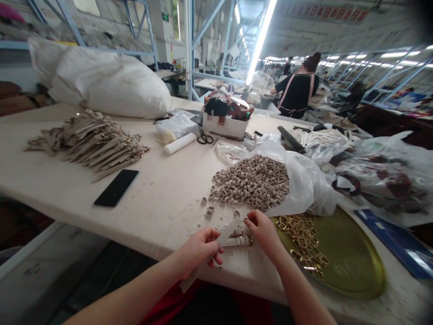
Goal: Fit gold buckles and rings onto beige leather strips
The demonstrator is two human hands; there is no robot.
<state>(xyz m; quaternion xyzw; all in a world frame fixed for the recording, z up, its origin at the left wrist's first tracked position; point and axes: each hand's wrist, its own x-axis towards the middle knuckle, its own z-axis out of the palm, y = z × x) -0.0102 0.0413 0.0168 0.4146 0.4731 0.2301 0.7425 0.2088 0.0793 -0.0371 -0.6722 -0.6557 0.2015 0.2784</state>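
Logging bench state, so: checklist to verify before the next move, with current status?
1. Flat pale strap gripped in the left hand: ok.
2. Right hand holding the strap's upper end: cannot tell; its bent fingers are close to it, contact unclear.
3. Small beige ring-shaped loops contained in the translucent white plastic bag: not ok, many spill onto the table.
4. Gold metal buckles on the oval-looking olive-gold tray: ok.
5. Flat black phone clear of both hands: ok.
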